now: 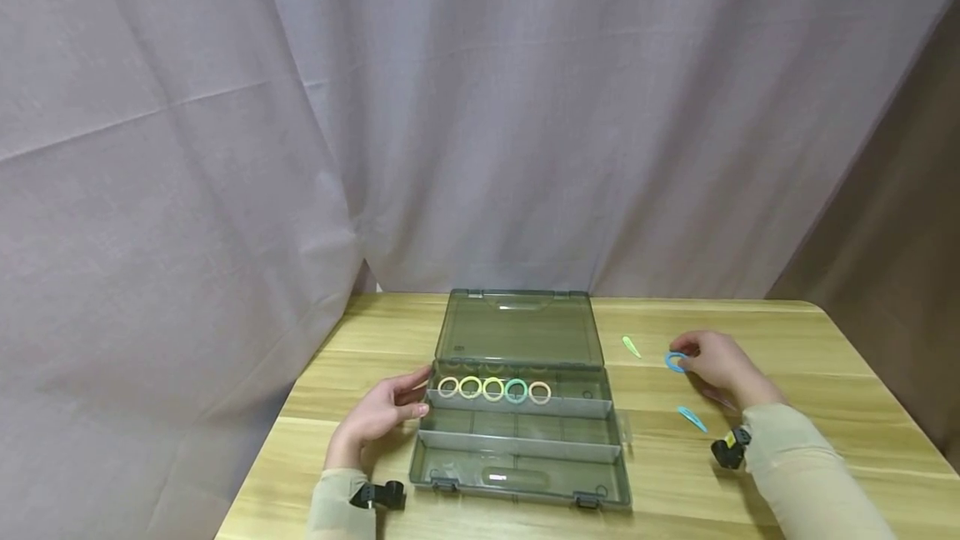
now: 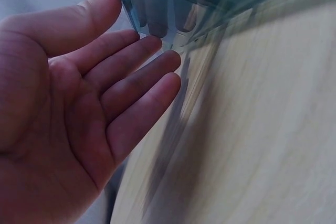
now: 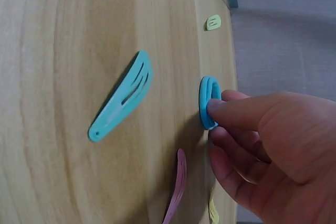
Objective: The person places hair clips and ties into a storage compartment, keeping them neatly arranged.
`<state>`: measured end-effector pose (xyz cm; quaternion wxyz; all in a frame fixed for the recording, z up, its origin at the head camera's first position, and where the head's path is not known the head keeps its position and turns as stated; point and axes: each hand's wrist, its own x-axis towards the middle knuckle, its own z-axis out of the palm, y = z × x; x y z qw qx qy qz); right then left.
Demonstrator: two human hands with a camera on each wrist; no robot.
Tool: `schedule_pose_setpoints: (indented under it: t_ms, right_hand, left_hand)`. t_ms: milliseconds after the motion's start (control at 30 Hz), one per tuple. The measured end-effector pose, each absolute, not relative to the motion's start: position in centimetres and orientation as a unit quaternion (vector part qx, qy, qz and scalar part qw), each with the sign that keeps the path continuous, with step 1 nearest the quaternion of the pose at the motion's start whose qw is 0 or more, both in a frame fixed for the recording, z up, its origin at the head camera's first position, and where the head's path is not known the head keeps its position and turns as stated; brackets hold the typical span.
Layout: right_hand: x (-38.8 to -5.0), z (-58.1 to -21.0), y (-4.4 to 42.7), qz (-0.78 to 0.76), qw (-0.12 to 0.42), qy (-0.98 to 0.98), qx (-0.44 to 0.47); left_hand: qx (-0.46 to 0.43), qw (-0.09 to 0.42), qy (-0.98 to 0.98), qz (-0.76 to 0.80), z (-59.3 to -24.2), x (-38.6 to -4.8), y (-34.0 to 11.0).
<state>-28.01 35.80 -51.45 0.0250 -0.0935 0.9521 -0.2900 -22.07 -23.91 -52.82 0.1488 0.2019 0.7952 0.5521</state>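
A translucent dark grey-green box [image 1: 517, 422] with long compartments lies with its lid [image 1: 521, 330] folded back. Along its left side rests my left hand [image 1: 375, 415], fingers fairly straight and thumb touching the box; in the left wrist view the box wall [image 2: 142, 3] meets the thumb. Right of the box, my right hand [image 1: 718, 361] pinches a blue hair tie [image 3: 203, 103] between thumb and fingers at the table surface. A turquoise snap hair clip [image 3: 123, 98] lies close by, with a pink clip [image 3: 179, 182] and a yellow clip [image 3: 213, 209] beneath the hand.
In the box's back compartment several hair ties stand in a row, among them a green one [image 1: 507, 391] and a peach one [image 1: 531, 392]. A yellow-green clip [image 1: 632, 347] lies right of the lid. Behind the wooden table [image 1: 787, 332] hangs a grey curtain [image 1: 480, 123].
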Motion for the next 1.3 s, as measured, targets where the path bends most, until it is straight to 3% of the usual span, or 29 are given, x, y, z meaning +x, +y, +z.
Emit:
schedule_pose_setpoints:
  t_ms: [333, 467, 800, 1000, 1300]
  right_hand:
    - [-28.8, -51.5, 35.4, -0.284, 0.048, 0.955, -0.069]
    - [-28.5, -51.6, 35.7, -0.267, 0.015, 0.961, -0.073]
    - [-27.2, -49.1, 30.6, -0.262, -0.102, 0.947, -0.155]
    - [-25.6, -47.7, 25.2, -0.289, -0.115, 0.921, -0.232]
    - [-25.6, -49.0, 20.6, -0.243, -0.104, 0.891, -0.37]
  left_hand:
    - [0.198, 0.144, 0.796, 0.553, -53.2, -22.3, -23.8]
    - [0.2, 0.142, 0.793, 0.558, -53.3, -22.5, -23.4]
    - [0.2, 0.143, 0.796, 0.554, -53.4, -22.2, -23.3]
    - [0.206, 0.138, 0.797, 0.551, -53.5, -21.9, -23.3]
    - [0.212, 0.134, 0.793, 0.556, -53.5, -22.0, -23.8]
